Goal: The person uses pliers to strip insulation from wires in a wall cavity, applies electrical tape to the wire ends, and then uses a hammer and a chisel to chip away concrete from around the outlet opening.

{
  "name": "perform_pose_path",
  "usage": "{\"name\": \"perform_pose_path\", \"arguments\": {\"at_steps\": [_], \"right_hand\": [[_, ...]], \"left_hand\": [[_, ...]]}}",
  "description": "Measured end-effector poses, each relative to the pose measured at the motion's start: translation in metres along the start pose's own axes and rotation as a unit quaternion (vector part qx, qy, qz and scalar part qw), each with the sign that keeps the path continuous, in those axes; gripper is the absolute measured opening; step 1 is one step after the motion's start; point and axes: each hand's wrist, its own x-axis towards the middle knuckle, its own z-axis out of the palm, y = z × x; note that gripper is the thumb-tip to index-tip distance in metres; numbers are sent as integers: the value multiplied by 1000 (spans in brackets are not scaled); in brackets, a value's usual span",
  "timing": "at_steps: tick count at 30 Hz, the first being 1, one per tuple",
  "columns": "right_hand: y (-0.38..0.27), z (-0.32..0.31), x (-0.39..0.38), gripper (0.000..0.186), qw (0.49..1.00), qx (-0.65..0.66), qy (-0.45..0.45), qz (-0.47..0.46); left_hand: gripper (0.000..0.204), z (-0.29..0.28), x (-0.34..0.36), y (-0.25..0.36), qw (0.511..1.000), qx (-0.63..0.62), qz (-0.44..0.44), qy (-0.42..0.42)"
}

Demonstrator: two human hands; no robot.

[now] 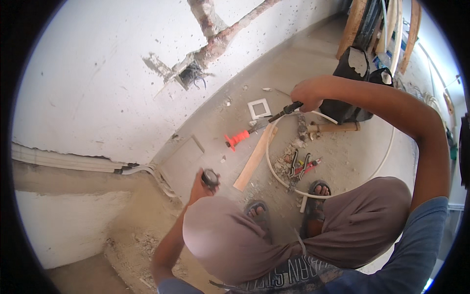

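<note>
My left hand [197, 189] is closed round a dark, round object [210, 178] that looks like a roll of tape, low over the floor. Stretched forward, my right hand [308, 94] grips a black-handled tool [286, 111]; its kind is hard to make out. Just beyond that tool's end lies a chisel with an orange hand guard [238, 140]. A white square frame [259, 109] rests near the wall. Below my right hand is a hammer with a wooden handle [335, 127]. Pliers with red and black handles [307, 166] lie among rubble inside a loop of white conduit [269, 156].
A flat wooden strip [254, 159] lies between my hands. The white wall has a broken-out box opening [190, 76] with wires and a chased groove. White pipes [68, 160] run along the left wall. A black bag [348, 100] and upright timber [351, 29] stand far right.
</note>
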Motion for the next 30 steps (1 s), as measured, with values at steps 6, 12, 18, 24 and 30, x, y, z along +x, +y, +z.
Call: {"name": "perform_pose_path", "arguments": {"at_steps": [6, 12, 18, 24, 30], "right_hand": [[64, 38, 22, 31, 990, 86, 114, -17], [89, 51, 17, 35, 958, 205, 191, -63], [113, 35, -21, 39, 967, 206, 142, -44], [100, 29, 24, 37, 990, 129, 56, 15], [92, 120, 123, 32, 949, 255, 142, 116]], "left_hand": [[62, 42, -24, -51, 980, 106, -158, -65], [56, 97, -108, -19, 889, 395, -227, -46], [53, 118, -115, -7, 798, 517, -266, -155], [52, 120, -49, -42, 743, 564, -189, -306], [52, 140, 1, -74, 739, 565, -92, -357]]}}
